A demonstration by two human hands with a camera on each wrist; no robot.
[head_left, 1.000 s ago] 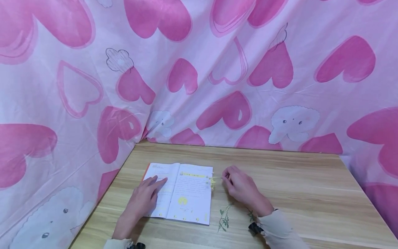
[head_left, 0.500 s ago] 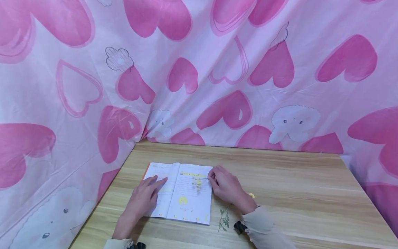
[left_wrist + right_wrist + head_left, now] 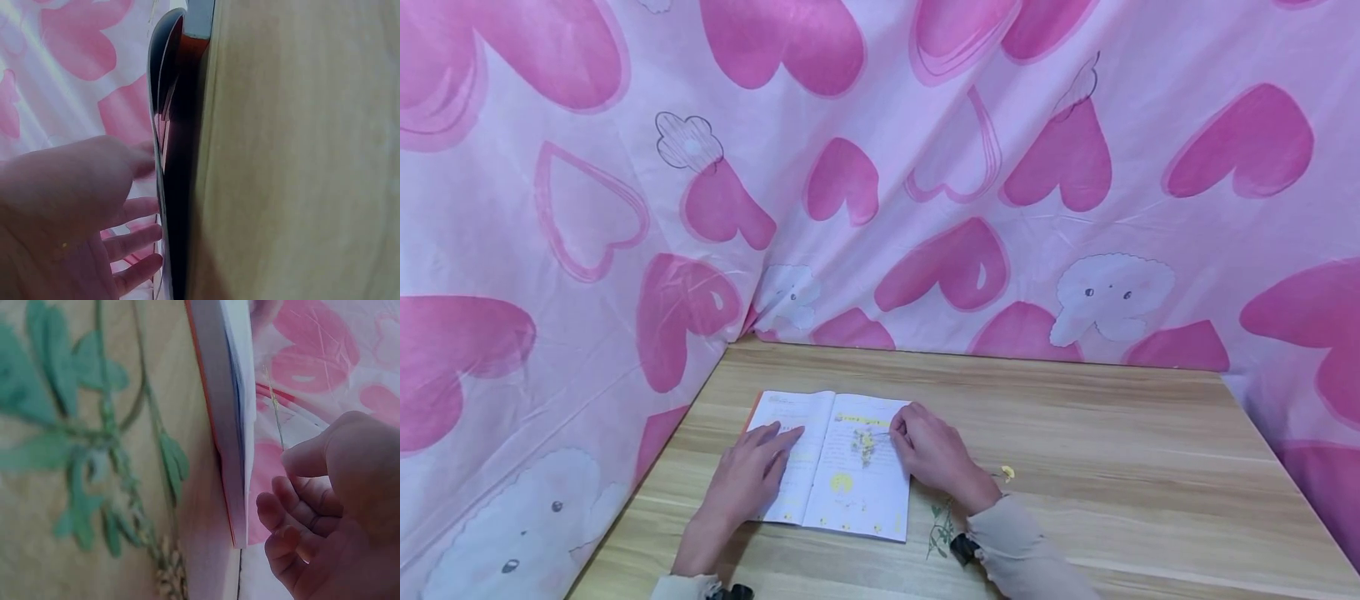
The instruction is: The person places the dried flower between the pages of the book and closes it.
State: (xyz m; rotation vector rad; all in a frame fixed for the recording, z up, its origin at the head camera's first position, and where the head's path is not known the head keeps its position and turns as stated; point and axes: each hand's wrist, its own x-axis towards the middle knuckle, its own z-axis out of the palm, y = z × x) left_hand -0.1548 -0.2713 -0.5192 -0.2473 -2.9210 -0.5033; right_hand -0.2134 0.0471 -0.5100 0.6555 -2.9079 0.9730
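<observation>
An open book [image 3: 887, 508] lies on the wooden table, printed pages up. My left hand [image 3: 741, 477] rests on its left page with fingers extended; the left wrist view shows the fingertips [image 3: 150, 234] touching the paper. Over the right page is a small sprig of yellow flowers [image 3: 865, 448]. My right hand [image 3: 934, 450] pinches its thin stem [image 3: 277, 419] between thumb and forefinger at the page's right edge. Whether the flowers touch the paper, I cannot tell.
A green leafy sprig [image 3: 938, 533] lies right of the book, partly hidden by the right wrist. Beyond the right forearm lies a yellow flower [image 3: 1007, 473]. Pink heart-patterned cloth [image 3: 940, 258] hangs along the table's back and left edges.
My right hand has moved left, bringing the flower sprig from beside the book onto the right page. The yellow flower behind the forearm has come into view. My left hand has stayed put.
</observation>
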